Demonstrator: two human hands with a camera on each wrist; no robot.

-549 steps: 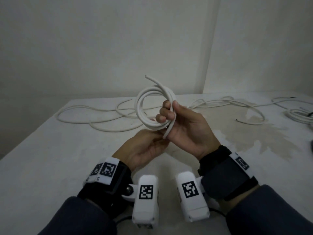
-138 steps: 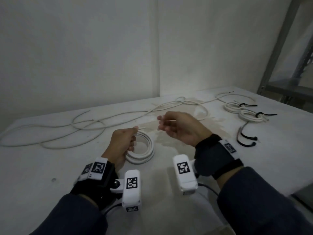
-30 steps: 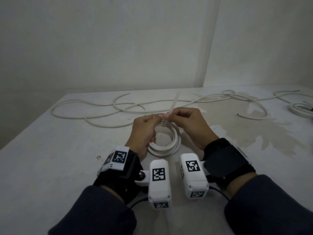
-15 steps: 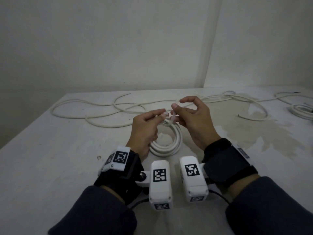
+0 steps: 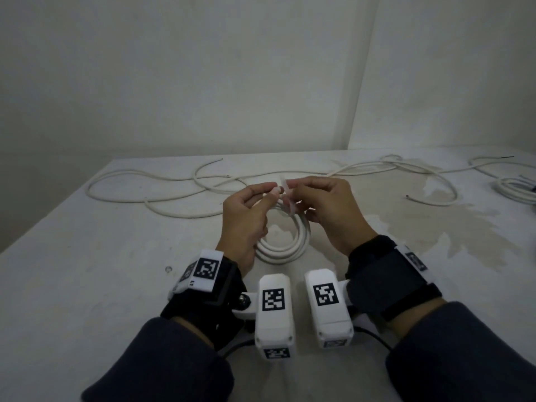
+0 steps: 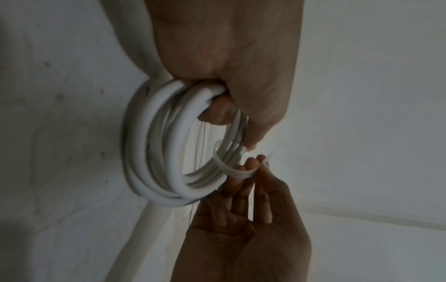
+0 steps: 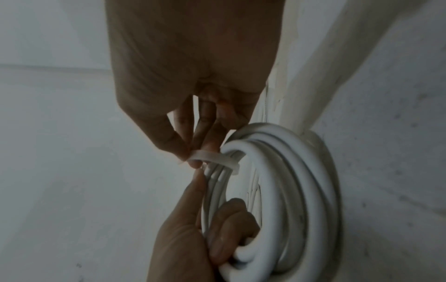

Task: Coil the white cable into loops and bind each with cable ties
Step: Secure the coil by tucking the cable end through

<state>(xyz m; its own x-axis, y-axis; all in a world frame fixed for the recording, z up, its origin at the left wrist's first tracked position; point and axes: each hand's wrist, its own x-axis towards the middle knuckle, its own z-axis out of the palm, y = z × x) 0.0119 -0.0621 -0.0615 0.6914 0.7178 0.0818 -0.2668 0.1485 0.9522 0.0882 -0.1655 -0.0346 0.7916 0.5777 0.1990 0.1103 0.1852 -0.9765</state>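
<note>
A coil of white cable [image 5: 285, 243] lies on the white table [image 5: 101, 271], its far side lifted between my hands. My left hand [image 5: 271, 195] curls its fingers round the coil's strands [image 7: 265, 190], its index finger reaching up to the tie. A white cable tie [image 6: 231, 170] loops loosely round those strands. My right hand [image 5: 294, 192] pinches the tie [image 7: 210, 155] between thumb and fingertips. A short tail of the tie [image 5: 282, 181] sticks up above the fingers. Whether the tie's tail is through its head is hidden by the fingers.
Long loose white cables [image 5: 174, 195] wind across the back of the table. A coil [image 5: 516, 188] lies at the far right edge of the view. A pale stain [image 5: 435, 221] spreads right of my hands. Walls stand close behind the table.
Half a second ago my right hand's fingers were spread with the index raised; now they pinch the tie again. The tie's long upright tail from a second ago now shows short.
</note>
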